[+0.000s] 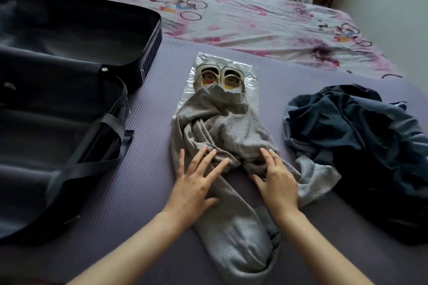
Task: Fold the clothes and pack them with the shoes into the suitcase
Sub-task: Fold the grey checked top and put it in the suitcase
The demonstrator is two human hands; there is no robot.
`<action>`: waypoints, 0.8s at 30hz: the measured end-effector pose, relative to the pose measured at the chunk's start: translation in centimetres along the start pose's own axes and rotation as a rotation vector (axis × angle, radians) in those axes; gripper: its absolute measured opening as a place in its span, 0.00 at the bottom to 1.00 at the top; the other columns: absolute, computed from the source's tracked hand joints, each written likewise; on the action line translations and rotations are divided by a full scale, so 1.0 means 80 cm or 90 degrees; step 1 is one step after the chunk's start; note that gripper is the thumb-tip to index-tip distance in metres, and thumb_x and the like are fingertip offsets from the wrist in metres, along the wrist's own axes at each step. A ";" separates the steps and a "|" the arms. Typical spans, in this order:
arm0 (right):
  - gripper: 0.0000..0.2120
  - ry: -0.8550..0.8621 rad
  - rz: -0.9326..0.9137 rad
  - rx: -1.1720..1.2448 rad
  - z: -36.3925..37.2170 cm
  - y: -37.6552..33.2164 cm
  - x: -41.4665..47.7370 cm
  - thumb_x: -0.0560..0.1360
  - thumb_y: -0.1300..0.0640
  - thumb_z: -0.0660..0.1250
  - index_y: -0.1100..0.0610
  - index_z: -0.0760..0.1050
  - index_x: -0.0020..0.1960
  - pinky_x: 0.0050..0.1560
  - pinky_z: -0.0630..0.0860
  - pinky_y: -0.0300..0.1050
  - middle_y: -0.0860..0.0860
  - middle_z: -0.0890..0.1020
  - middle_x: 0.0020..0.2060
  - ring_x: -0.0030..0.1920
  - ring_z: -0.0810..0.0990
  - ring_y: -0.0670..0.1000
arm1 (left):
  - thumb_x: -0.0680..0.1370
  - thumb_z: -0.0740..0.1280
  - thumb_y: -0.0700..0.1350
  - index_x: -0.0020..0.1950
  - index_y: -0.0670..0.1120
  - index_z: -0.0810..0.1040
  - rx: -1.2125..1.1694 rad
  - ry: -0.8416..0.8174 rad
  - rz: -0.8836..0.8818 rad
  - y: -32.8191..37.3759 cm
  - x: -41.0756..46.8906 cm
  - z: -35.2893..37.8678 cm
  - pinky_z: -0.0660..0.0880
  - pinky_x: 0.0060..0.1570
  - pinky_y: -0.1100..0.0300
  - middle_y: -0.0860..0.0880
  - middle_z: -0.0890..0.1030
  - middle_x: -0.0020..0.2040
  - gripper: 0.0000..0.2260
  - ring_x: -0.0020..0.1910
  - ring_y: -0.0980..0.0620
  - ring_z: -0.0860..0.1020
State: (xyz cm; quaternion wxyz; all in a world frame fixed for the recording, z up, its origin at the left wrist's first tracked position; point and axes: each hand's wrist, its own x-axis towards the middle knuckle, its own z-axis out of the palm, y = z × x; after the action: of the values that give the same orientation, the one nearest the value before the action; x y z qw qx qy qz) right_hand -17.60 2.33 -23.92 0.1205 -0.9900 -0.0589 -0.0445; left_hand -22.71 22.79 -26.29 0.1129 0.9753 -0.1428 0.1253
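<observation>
Cannot see the toe ends of the shoes (209,80) or the near part of the plastic bag (251,74), both under the grey garment (220,122). Loses the suitcase (69,109) at the left edge, the dark clothes pile (361,146) at the right.

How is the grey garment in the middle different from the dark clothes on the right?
The grey garment is pale; the dark clothes are navy blue. The grey garment lies stretched out lengthwise, its far end over the shoes; the dark clothes sit in a crumpled heap. The left hand and right hand rest on the grey garment; no hand is on the dark clothes. Both are unfolded, on the purple mat, outside the suitcase.
</observation>
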 end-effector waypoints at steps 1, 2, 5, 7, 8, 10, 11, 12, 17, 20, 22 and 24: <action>0.33 0.014 -0.001 -0.002 0.004 -0.003 0.004 0.63 0.54 0.78 0.56 0.73 0.66 0.48 0.78 0.51 0.55 0.79 0.60 0.54 0.81 0.57 | 0.58 0.77 0.61 0.75 0.56 0.58 0.001 -0.001 -0.007 -0.001 0.004 0.000 0.46 0.67 0.33 0.47 0.67 0.71 0.50 0.74 0.47 0.55; 0.31 0.023 -0.006 -0.010 0.006 -0.008 0.007 0.60 0.57 0.80 0.57 0.77 0.62 0.41 0.80 0.50 0.55 0.82 0.54 0.48 0.83 0.57 | 0.58 0.76 0.61 0.75 0.56 0.58 -0.003 0.007 -0.017 0.000 0.008 0.001 0.45 0.68 0.33 0.47 0.68 0.69 0.49 0.74 0.47 0.56; 0.24 0.085 -0.022 -0.020 0.003 -0.020 0.008 0.56 0.64 0.80 0.57 0.82 0.52 0.28 0.78 0.45 0.51 0.85 0.42 0.36 0.84 0.54 | 0.60 0.75 0.63 0.71 0.57 0.67 -0.005 0.057 -0.040 0.004 0.028 -0.001 0.48 0.69 0.33 0.48 0.74 0.59 0.41 0.69 0.47 0.62; 0.21 0.113 -0.023 0.001 -0.003 -0.018 0.009 0.60 0.67 0.78 0.57 0.82 0.51 0.27 0.78 0.47 0.52 0.85 0.41 0.34 0.84 0.55 | 0.58 0.77 0.61 0.59 0.54 0.79 -0.017 0.055 -0.054 0.004 0.040 -0.001 0.57 0.66 0.32 0.48 0.75 0.54 0.32 0.65 0.48 0.64; 0.19 0.123 -0.020 0.012 -0.007 -0.013 0.011 0.62 0.68 0.76 0.57 0.82 0.52 0.29 0.78 0.49 0.53 0.85 0.43 0.35 0.84 0.56 | 0.56 0.79 0.59 0.52 0.53 0.81 -0.023 0.044 -0.063 0.003 0.043 0.001 0.62 0.63 0.32 0.48 0.76 0.52 0.27 0.63 0.48 0.65; 0.17 0.145 -0.009 0.040 -0.022 0.000 0.017 0.67 0.69 0.70 0.57 0.80 0.54 0.35 0.80 0.52 0.55 0.84 0.47 0.40 0.83 0.60 | 0.55 0.80 0.55 0.43 0.51 0.80 -0.047 0.038 -0.071 -0.002 0.043 0.002 0.68 0.58 0.32 0.50 0.77 0.49 0.21 0.60 0.50 0.66; 0.17 0.159 -0.008 0.049 -0.034 0.006 0.021 0.69 0.69 0.68 0.57 0.80 0.55 0.39 0.79 0.53 0.55 0.83 0.48 0.43 0.82 0.60 | 0.55 0.80 0.53 0.42 0.51 0.79 -0.065 0.052 -0.065 -0.009 0.041 0.000 0.69 0.57 0.32 0.50 0.78 0.48 0.20 0.60 0.51 0.67; 0.17 0.174 -0.004 0.055 -0.048 0.012 0.027 0.71 0.69 0.66 0.56 0.80 0.56 0.41 0.79 0.52 0.54 0.83 0.50 0.46 0.82 0.60 | 0.57 0.80 0.51 0.42 0.50 0.79 -0.083 0.074 -0.059 -0.018 0.038 -0.005 0.68 0.57 0.31 0.50 0.79 0.48 0.18 0.61 0.51 0.67; 0.21 0.194 0.010 0.039 -0.097 0.031 0.071 0.74 0.69 0.59 0.52 0.79 0.60 0.51 0.74 0.51 0.51 0.80 0.59 0.58 0.77 0.58 | 0.68 0.71 0.39 0.50 0.53 0.76 -0.129 0.140 -0.086 -0.099 0.026 -0.059 0.63 0.65 0.35 0.52 0.79 0.53 0.14 0.65 0.51 0.68; 0.29 0.063 0.055 -0.013 -0.082 0.030 0.083 0.71 0.72 0.58 0.51 0.73 0.67 0.69 0.63 0.51 0.52 0.69 0.71 0.70 0.66 0.56 | 0.69 0.68 0.29 0.59 0.50 0.77 -0.143 0.152 -0.165 -0.119 0.015 -0.075 0.67 0.65 0.42 0.48 0.77 0.59 0.23 0.65 0.46 0.70; 0.30 0.046 0.010 -0.010 -0.061 0.018 0.069 0.69 0.72 0.59 0.54 0.71 0.69 0.72 0.58 0.53 0.55 0.67 0.72 0.71 0.65 0.58 | 0.69 0.64 0.27 0.66 0.48 0.73 -0.165 0.146 -0.171 -0.103 0.007 -0.076 0.66 0.67 0.47 0.46 0.74 0.64 0.28 0.66 0.44 0.70; 0.24 0.123 -0.086 0.011 -0.039 0.000 0.041 0.69 0.68 0.61 0.57 0.76 0.64 0.69 0.63 0.51 0.58 0.74 0.66 0.65 0.72 0.59 | 0.73 0.62 0.35 0.66 0.48 0.73 -0.159 0.140 -0.107 -0.071 -0.003 -0.069 0.66 0.67 0.48 0.48 0.74 0.64 0.22 0.66 0.47 0.69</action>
State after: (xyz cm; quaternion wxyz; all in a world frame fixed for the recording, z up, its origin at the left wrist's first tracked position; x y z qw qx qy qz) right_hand -14.60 1.90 -20.56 0.1311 -0.9737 -0.1143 -0.1470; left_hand -22.35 29.55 -22.15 0.2578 0.9427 -0.0617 0.2024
